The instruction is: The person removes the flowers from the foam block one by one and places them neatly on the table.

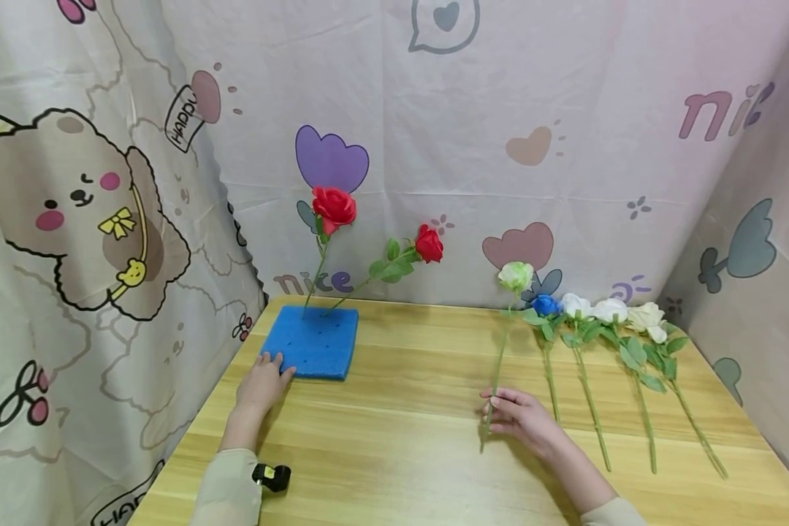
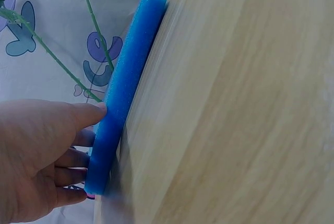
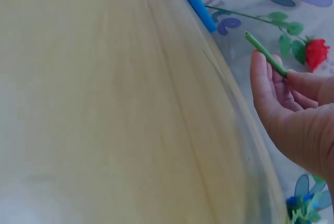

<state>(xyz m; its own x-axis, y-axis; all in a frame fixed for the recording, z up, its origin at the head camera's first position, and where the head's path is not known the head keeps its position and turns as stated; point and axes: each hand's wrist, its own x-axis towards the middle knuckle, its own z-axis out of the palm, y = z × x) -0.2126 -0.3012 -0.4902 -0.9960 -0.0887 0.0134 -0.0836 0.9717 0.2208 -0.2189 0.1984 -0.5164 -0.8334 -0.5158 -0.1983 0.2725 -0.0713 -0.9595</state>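
My left hand (image 1: 261,383) rests on the near left part of a blue foam block (image 1: 325,358), thumb and fingertips touching its top. Small dark holes dot the foam. Two red roses are stuck in its far part: one rose (image 1: 333,210) stands nearly upright, the other rose (image 1: 429,244) leans right. In the right wrist view, my right hand (image 3: 297,112) pinches a green stem (image 3: 265,53) between thumb and fingers, its cut end pointing out. The head view shows this pale green rose (image 1: 516,277) held upright, bloom on top, right of the foam.
At the right of the wooden table (image 1: 408,453) lie a blue rose (image 1: 546,305), two white roses, one a white rose (image 1: 609,310), and a cream rose (image 1: 646,319), stems toward me. Printed curtains (image 1: 434,109) hang behind the table and at its sides.
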